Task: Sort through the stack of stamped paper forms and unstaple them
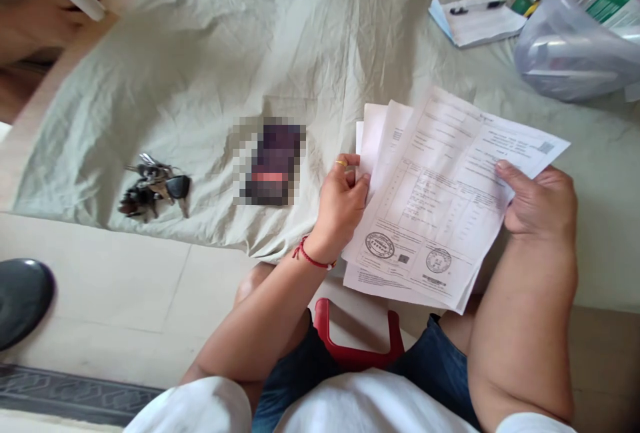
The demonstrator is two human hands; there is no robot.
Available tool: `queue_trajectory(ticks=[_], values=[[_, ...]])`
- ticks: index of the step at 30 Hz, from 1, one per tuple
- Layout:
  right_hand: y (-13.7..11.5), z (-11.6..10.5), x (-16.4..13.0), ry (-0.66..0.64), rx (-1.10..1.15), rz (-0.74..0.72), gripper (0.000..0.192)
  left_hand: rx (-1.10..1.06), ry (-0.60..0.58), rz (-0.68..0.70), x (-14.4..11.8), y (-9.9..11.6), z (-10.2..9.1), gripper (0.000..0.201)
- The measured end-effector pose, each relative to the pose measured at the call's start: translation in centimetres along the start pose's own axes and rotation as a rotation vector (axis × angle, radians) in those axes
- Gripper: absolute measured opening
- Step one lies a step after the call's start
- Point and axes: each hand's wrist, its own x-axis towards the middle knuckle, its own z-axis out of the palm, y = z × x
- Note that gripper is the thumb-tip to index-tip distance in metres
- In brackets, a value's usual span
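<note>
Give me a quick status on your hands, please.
Left hand and right hand both grip the papers. Keys lie apart.

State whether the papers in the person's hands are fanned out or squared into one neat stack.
Fanned out: the papers show staggered edges behind the top sheet, gripped by left hand and right hand.

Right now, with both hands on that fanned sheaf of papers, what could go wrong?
1. The papers are fanned and pinched only at the edges by the left hand and right hand; a loose grip could let back sheets slide out towards the floor.
2. The thumbs press on the sheets and may crease them.
3. The keys lie near the cloth's front edge; a tug could drop them.
</note>
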Motion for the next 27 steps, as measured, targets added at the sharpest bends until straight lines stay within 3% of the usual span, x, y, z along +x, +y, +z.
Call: queue_trajectory(ticks=[4, 6, 11, 17, 23, 27], values=[[-1.4, -0.6, -0.6, -0.037, -0.065, -0.067, 0.042, -0.005, 0.006, 0.024, -0.2, 0.4, -0.2, 0.052], [-2.2, -1.0, -0.9, -0.069, -0.081, -0.122, 0.04, -0.006, 0.026, 0.027, -0.2, 0.6, -0.3, 0.054], [-3.5, -1.1, -1.5, -0.099, -0.018, -0.158, 0.034, 0.034, 0.007, 0.013, 0.0, 0.7, -0.5, 0.019], [-2.5, -0.6, -0.9, -0.081, -0.023, -0.113, 0.031, 0.008, 0.005, -0.115, -0.1, 0.7, -0.2, 0.008], [-1.4, -0.3, -0.7, -0.079, 0.038, -0.067, 0.036, -0.033, -0.074, -0.128, 0.0, 0.3, -0.1, 0.02], [-1.4, -0.2, -1.0, -0.092, 0.055, -0.026, 0.04, 0.019, -0.037, -0.069, 0.1, 0.2, -0.3, 0.017]])
